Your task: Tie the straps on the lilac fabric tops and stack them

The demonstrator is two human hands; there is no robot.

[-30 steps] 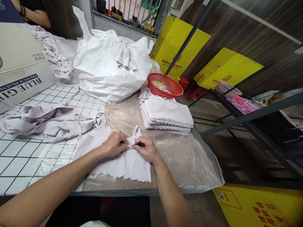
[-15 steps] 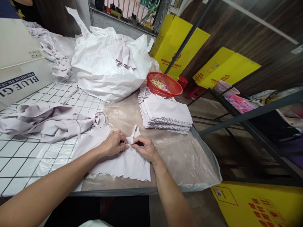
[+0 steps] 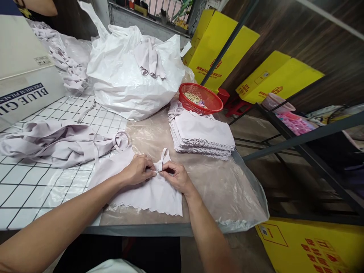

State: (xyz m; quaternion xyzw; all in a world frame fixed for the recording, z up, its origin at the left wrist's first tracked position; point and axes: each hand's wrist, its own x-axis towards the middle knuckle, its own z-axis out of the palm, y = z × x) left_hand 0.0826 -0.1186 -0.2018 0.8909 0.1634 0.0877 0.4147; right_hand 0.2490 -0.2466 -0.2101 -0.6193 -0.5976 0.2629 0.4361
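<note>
A pale lilac garment (image 3: 148, 195) with a scalloped hem lies flat on the plastic-covered table (image 3: 227, 189) in front of me. My left hand (image 3: 139, 169) and my right hand (image 3: 176, 176) meet at its top edge, both pinching the base of a thin strap loop (image 3: 163, 156) that stands up between them. A neat stack of folded lilac garments (image 3: 201, 134) sits just beyond my right hand. A loose heap of unfolded lilac garments (image 3: 54, 143) lies to my left on the grid-patterned surface.
A large white plastic bag (image 3: 127, 76) with more cloth stands behind. A red mesh basket (image 3: 200, 99) sits past the stack. A white carton (image 3: 22, 76) is at far left, yellow boxes (image 3: 222, 49) and a dark metal rack (image 3: 298, 140) at right. Another person's arm (image 3: 36, 5) shows top left.
My hands have stayed on the strap, with only small finger movement. The view has shifted slightly.
</note>
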